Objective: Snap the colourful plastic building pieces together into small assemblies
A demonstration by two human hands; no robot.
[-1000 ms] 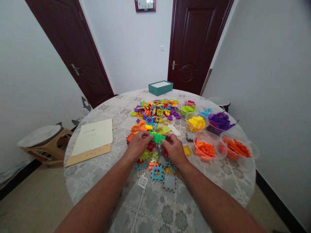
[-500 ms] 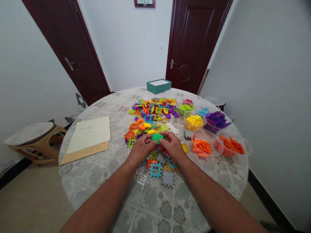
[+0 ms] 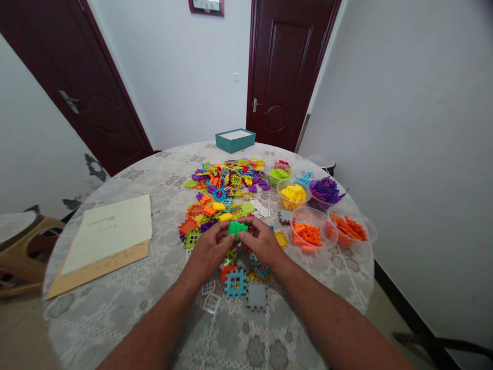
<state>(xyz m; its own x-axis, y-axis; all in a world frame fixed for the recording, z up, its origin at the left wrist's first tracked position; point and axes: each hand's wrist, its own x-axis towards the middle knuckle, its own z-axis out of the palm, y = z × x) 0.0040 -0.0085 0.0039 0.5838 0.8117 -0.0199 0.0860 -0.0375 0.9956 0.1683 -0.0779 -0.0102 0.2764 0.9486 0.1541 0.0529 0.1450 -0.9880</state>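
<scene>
**Green piece pinched between both hands at mid-frame**

The left hand and the right hand meet just below the centre of the frame, each with its fingers clamped on one end of a green piece. The piece is lifted a little above the bench. Gripping it at both ends probably steadies it and leaves its middle open to view. It sits over the near edge of the loose pile, so more pieces are within easy reach.

The green piece is bright, small and blocky, with a notched, toothed outline. Whether it is one part or several joined together cannot be told.

At centre right, clear bowls hold pieces sorted by colour:
- an orange bowl
- a yellow bowl
- a purple bowl

A blue square and a grey square lie flat below the hands. Papers rest at left, and a teal box stands at the far edge.
</scene>
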